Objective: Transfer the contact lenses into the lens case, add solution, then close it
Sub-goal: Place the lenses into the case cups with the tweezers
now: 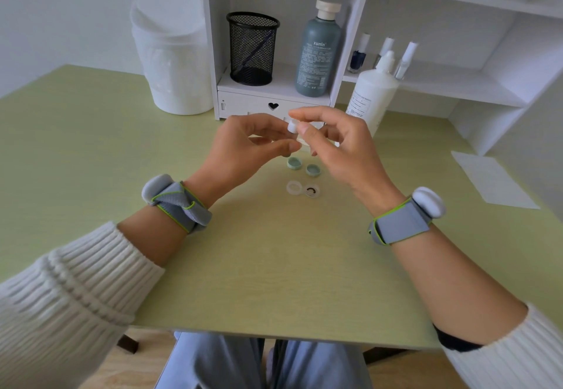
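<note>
- The open lens case [303, 189] lies on the green table [274, 251]; its right well holds a dark-ringed lens, its left looks empty.
- 2 teal caps [303, 167] sit just beyond it.
- Above them, the left hand [243, 145] and right hand [332, 139] both pinch a small white-capped vial [293, 127].
- Risk: a slip could spill it onto the case.
- The vial's body stays hidden behind fingers.
- The solution bottle [370, 96] stands far right.

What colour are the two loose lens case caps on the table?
Pale green lens case caps, seen in the head view.
</note>
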Demonstrator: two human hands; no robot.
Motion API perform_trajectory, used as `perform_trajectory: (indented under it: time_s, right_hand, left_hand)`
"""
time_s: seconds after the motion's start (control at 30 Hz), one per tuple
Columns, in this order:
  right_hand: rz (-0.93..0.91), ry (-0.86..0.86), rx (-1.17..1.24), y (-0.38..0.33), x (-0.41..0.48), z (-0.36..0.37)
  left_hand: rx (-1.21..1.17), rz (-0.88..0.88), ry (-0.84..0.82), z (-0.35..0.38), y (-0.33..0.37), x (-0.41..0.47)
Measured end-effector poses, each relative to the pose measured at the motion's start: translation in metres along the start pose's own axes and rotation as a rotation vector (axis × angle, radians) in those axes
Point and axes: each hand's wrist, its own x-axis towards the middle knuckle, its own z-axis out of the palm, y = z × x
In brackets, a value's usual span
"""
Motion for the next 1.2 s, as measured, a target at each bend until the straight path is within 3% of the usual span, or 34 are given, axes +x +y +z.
perform_trajectory:
  time_s: [0.2,0.3,0.47,0.93,1.2]
  right_hand:
    - [0.063,0.02,-0.037,0.0028,0.0006,0.0011]
    - [0.027,-0.039,-0.007,0.0,-0.0008,0.0008]
    - [0.026,0.032,-0.078,0.0012,-0.0011,0.0028]
    - [-0.059,-0.012,-0.138,-0.001,-0.0034,0.0015]
    - [-0.055,0.064,-0.157,-0.0008,-0.0013,0.0034]
  left_hand:
    - [0.042,0.022,-0.014,0.0005,0.001,-0.0016]
    - [0.021,0.024,-0.011,0.0003,0.001,-0.0015]
    - [0.051,0.027,-0.025,0.0007,0.0016,-0.002]
    - [0.04,0.043,-0.039,0.0007,0.0001,-0.0015]
    - [0.034,-0.01,-0.066,0.0006,0.0047,-0.0012]
